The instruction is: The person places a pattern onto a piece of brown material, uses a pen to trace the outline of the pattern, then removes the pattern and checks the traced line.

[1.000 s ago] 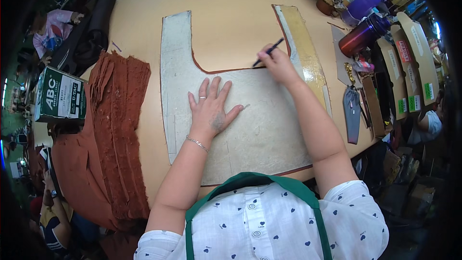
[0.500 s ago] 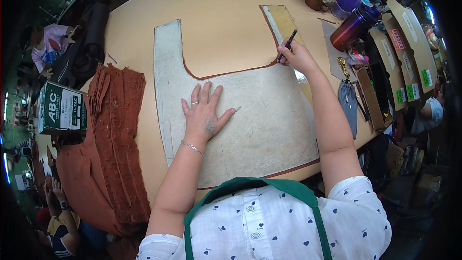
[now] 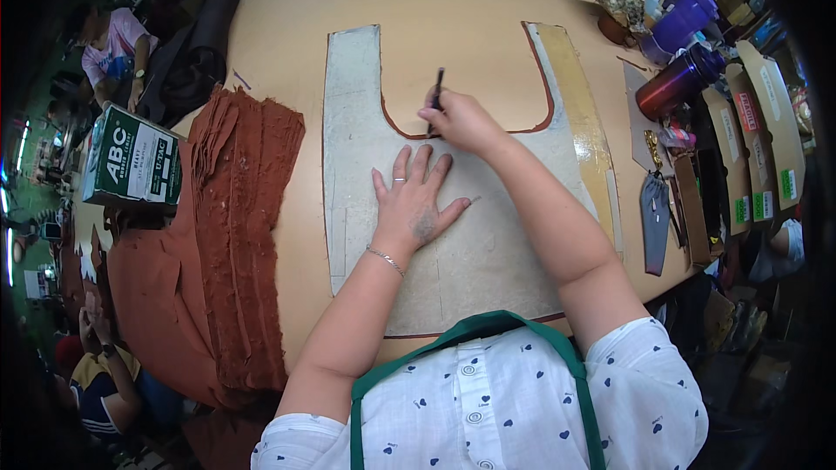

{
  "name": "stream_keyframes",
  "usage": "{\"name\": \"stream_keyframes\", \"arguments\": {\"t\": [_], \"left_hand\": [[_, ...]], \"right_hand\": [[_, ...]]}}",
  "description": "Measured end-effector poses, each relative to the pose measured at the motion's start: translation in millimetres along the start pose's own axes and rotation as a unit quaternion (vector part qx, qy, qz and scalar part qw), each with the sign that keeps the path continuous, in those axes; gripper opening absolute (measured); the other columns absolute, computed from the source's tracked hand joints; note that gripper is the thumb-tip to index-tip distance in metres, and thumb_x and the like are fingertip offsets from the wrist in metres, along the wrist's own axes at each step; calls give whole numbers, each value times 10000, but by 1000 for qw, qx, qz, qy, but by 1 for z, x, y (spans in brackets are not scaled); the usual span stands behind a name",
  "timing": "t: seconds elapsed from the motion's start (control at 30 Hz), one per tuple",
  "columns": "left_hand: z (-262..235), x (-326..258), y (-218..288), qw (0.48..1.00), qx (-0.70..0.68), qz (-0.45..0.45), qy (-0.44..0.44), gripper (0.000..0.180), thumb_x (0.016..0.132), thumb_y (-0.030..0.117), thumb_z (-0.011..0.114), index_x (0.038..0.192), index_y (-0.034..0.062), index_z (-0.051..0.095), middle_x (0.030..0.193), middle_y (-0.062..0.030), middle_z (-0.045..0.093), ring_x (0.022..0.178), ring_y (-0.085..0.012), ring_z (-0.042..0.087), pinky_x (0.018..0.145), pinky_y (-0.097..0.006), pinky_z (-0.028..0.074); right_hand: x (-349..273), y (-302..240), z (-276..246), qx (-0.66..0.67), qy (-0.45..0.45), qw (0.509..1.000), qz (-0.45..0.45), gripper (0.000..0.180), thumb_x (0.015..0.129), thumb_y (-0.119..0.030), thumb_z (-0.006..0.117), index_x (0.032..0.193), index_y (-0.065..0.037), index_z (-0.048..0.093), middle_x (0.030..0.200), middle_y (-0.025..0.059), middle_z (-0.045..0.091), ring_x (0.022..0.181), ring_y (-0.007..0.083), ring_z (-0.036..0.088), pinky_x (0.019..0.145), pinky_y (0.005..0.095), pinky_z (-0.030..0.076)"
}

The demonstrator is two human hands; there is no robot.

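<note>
A large pale grey pattern piece (image 3: 488,239) with a U-shaped cutout lies flat before me, its right arm partly yellow. Reddish-brown material (image 3: 550,106) shows as a thin rim along the cutout and the near edge. My left hand (image 3: 416,200) presses on the pattern with its fingers spread, just below the cutout. Pinched in my right hand (image 3: 468,124) is a slim dark pen (image 3: 439,90), held nearly upright. Its tip is at the bottom edge of the cutout, beyond my left fingers.
Stacked reddish-brown sheets (image 3: 244,235) lie at left beside a green-and-white box (image 3: 135,157). Along the right stand a purple-red bottle (image 3: 675,83), a grey pouch (image 3: 655,218) and cardboard boxes (image 3: 766,135). Another person (image 3: 117,52) is at the far left.
My right hand with the pen has moved left along the cutout's edge, from its right side to the bottom. My left hand stays on the pattern. The whole view has shifted slightly.
</note>
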State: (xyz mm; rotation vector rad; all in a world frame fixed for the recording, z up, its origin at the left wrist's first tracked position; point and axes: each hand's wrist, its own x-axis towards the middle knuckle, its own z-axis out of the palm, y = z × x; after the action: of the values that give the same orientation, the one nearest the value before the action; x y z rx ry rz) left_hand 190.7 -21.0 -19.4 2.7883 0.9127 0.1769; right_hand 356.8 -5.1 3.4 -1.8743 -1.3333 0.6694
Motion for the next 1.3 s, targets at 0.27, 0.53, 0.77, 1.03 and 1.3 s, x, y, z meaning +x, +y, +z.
{"name": "stream_keyframes", "arguments": {"t": [0.27,0.53,0.77,1.03,1.3], "left_hand": [[-4,1,-1,1000,-7,-5,-25,697,731,572,542,1306,208,391,1399,-63,253,1295,-296,200,916,-690,188],[1,0,0,1000,1,6,19,676,728,554,565,1291,213,410,1374,-63,301,1289,-289,215,932,-678,196],[-3,1,3,1000,2,2,10,671,735,530,573,1286,183,414,1373,-82,298,1289,-306,211,942,-667,182],[-9,3,8,1000,-4,5,-12,683,732,522,574,1286,157,412,1361,-109,314,1283,-317,219,942,-657,181],[-13,8,8,999,-4,2,-37,689,719,517,584,1282,156,419,1352,-123,320,1280,-331,219,941,-656,170]], "right_hand": [[12,-28,34,32,60,998,14,272,849,-235,539,918,29,540,781,223,610,745,366,596,676,418,456],[-35,43,-40,-24,91,994,46,264,846,-250,567,876,12,562,802,180,610,754,300,604,697,376,457],[-56,106,-135,35,104,987,118,229,856,-216,566,886,10,553,783,89,595,699,182,572,664,314,452],[20,116,-186,-1,-13,979,203,138,889,-210,530,923,-77,524,742,11,576,644,102,566,571,254,461],[105,132,-204,8,18,978,206,213,874,-265,546,1009,-101,529,714,33,594,580,128,605,467,273,457]]}}
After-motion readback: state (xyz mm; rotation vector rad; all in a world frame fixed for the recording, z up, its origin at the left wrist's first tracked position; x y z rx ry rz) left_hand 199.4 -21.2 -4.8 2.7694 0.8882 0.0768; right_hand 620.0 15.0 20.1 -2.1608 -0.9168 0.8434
